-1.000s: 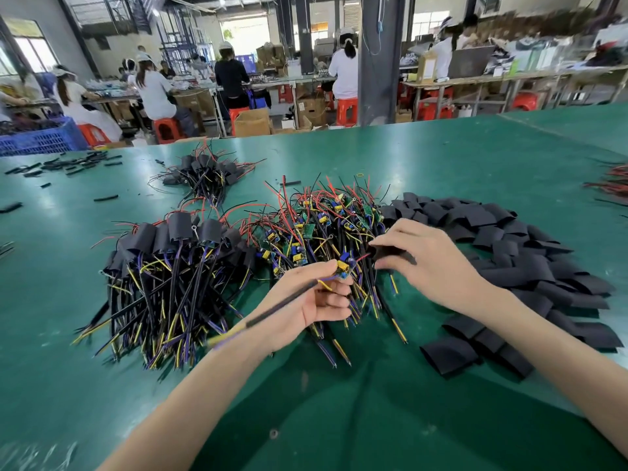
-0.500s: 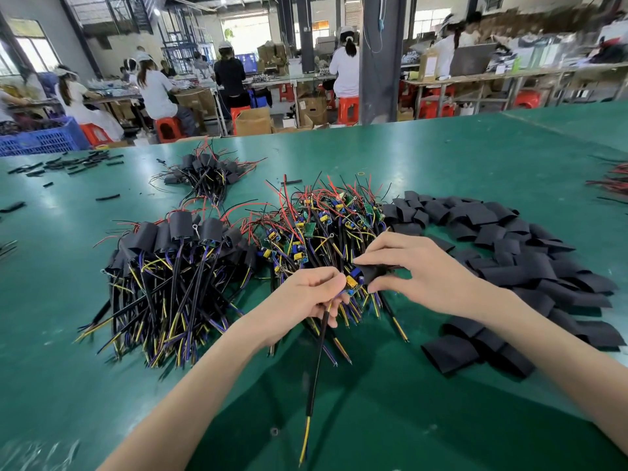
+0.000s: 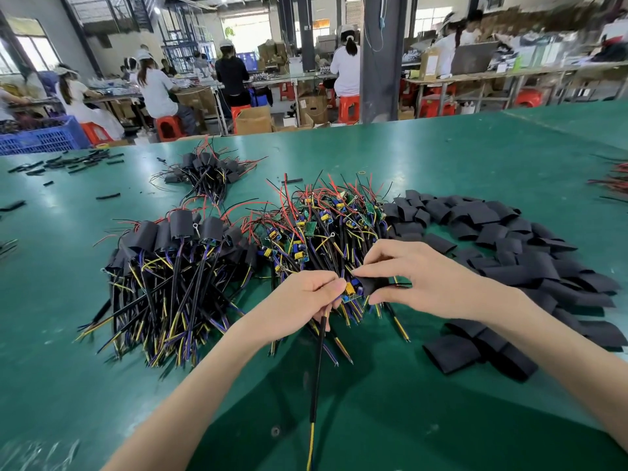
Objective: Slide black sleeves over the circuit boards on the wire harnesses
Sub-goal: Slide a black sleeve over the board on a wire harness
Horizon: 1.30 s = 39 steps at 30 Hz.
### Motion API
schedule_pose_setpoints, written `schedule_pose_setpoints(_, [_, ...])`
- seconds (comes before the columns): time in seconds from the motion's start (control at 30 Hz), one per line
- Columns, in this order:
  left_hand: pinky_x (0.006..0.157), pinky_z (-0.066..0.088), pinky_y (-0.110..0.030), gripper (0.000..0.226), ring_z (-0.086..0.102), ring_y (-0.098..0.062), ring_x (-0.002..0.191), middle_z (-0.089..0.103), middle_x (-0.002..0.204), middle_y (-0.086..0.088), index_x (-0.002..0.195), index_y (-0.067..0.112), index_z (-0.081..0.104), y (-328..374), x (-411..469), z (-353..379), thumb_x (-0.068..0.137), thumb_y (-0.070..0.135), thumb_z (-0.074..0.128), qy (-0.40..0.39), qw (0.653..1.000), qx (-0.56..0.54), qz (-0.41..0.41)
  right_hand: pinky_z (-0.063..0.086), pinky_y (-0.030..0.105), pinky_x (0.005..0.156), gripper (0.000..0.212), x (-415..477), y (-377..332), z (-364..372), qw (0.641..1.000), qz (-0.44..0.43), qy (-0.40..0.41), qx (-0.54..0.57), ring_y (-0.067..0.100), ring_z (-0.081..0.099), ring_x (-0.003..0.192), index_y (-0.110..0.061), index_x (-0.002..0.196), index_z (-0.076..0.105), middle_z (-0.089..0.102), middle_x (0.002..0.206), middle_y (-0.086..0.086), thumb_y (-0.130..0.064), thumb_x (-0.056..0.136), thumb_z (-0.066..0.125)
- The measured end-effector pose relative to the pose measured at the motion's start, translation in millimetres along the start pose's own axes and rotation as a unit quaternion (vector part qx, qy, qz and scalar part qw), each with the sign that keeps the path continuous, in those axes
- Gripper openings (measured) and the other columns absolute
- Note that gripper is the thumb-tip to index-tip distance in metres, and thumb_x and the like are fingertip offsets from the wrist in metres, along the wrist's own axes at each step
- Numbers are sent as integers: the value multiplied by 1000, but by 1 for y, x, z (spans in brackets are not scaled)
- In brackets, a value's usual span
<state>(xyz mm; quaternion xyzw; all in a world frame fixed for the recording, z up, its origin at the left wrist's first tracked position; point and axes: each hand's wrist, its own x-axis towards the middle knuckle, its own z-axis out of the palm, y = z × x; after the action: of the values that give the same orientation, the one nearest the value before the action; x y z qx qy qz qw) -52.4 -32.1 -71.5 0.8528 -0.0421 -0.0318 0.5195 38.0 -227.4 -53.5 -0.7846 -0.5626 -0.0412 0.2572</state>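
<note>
- As the left hand (image 3: pixel 306 297) pinches a black-jacketed wire harness (image 3: pixel 318 368) just below its small green circuit board (image 3: pixel 351 291), the right hand (image 3: pixel 424 283) pinches a flat black sleeve (image 3: pixel 372 285) between thumb and fingers, its mouth meeting the board's right end.
- The board lies just left of the sleeve, while the harness's long axis runs from the board toward the near edge of the green tabletop (image 3: pixel 441 158). The sleeve likely has to travel leftward over the board, and the right hand is the nearer one.
- Loose black sleeves (image 3: pixel 509 253) lie heaped to the right, bare harnesses (image 3: pixel 326 226) just beyond the hands, and sleeved harnesses (image 3: pixel 176 260) to the left.
</note>
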Motion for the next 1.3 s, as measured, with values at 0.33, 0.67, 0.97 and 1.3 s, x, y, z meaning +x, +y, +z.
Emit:
schedule_pose_setpoints(0.33, [57, 44, -17, 36, 51, -16, 56, 50, 58, 2, 67, 14, 47, 1, 0, 2, 102, 22, 39, 30, 999, 5, 15, 43, 23, 84, 30, 0, 0, -4, 999, 11, 28, 37, 2, 54, 87, -19, 109, 70, 60, 97, -4, -24, 79, 74])
schedule_pose_setpoints(0.67, [65, 46, -22, 36, 53, -13, 58, 50, 63, 2, 68, 15, 47, -1, 0, -3, 101, 26, 39, 21, 997, 69, 34, 45, 27, 87, 29, 0, 3, 2, 993, 40, 15, 110, 6, 58, 88, -17, 107, 72, 63, 96, -3, -23, 79, 73])
schedule_pose_setpoints(0.97, [67, 46, -25, 33, 54, -7, 59, 47, 73, 7, 70, 16, 48, 0, -3, -6, 101, 23, 40, 14, 987, 140, 81, 46, 32, 93, 27, -1, 6, 3, 970, 95, -28, 224, 10, 61, 89, -20, 104, 73, 64, 94, -5, -22, 77, 74])
schedule_pose_setpoints(1.3, [61, 41, -16, 36, 50, -11, 59, 46, 67, 6, 66, 17, 46, 2, -4, -2, 101, 25, 41, -1, 994, 102, 48, 41, 29, 93, 31, 0, 0, 4, 975, 107, -57, 187, 7, 57, 91, -20, 110, 71, 61, 98, -1, -19, 79, 72])
